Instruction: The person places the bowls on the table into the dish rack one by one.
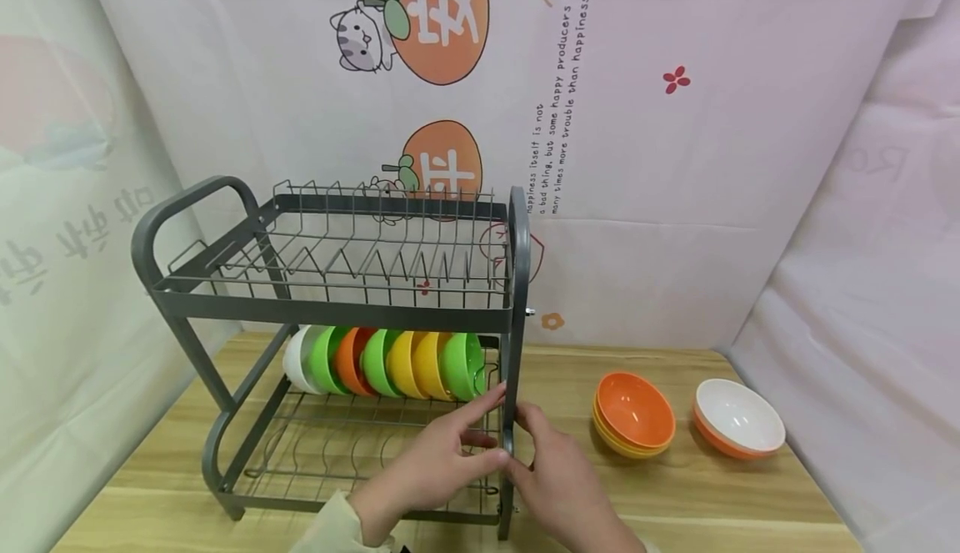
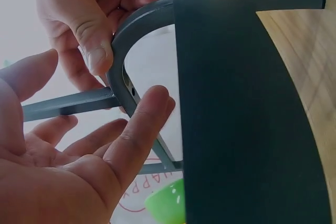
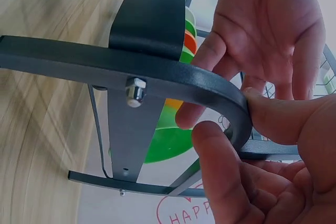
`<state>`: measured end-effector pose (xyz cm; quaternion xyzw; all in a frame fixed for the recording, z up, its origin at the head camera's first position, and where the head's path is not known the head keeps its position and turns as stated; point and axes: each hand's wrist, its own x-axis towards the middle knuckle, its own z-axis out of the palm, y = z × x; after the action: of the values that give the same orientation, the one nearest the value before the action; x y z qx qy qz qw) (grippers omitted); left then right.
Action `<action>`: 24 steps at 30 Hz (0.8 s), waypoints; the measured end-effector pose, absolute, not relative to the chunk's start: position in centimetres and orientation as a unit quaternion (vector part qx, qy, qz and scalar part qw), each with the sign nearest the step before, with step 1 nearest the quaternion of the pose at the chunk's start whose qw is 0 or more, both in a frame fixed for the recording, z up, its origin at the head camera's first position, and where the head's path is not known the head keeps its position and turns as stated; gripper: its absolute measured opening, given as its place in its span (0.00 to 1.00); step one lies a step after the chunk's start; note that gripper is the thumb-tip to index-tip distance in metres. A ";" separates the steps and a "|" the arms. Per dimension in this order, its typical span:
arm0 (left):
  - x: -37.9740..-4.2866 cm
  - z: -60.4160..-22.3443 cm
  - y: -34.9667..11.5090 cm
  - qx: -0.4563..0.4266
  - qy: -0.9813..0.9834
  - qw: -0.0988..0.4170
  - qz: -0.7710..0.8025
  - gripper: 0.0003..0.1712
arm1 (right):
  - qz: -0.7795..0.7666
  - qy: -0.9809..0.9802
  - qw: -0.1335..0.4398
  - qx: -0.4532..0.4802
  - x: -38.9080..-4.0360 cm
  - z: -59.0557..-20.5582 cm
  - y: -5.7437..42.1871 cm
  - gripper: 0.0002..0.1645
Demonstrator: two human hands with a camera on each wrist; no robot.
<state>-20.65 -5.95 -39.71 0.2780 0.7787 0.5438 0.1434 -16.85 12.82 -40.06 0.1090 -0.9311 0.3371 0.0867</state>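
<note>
A two-tier grey metal dish rack (image 1: 337,313) stands on the wooden table. My right hand (image 1: 561,480) is at its right side frame, thumb on the outside of the curved tube (image 3: 220,85) and index finger on the inner side. My left hand (image 1: 431,461) reaches in from the front of the same upright, fingers spread and palm turned up in the right wrist view. Inside the lower tier, a row of bowls stands on edge: a white bowl (image 1: 297,361) at the left, then green, orange and yellow ones, with a green bowl (image 1: 459,365) nearest the hands.
Right of the rack sits a stack of bowls with an orange bowl (image 1: 636,411) on top. Farther right, a white bowl (image 1: 738,415) is stacked on an orange one. A bolt nut (image 3: 135,92) sticks out of the side frame. Printed cloth (image 1: 637,161) hangs behind.
</note>
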 end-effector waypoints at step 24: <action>-19.8 -41.6 -3.9 0.210 0.792 0.113 0.563 0.48 | 0.361 -0.929 0.059 0.048 -16.4 -36.9 17.6 0.37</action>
<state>-19.83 -3.87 -41.55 0.2097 0.7917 0.5626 0.1128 -16.38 17.64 -36.86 0.0478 -0.9294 0.3612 0.0590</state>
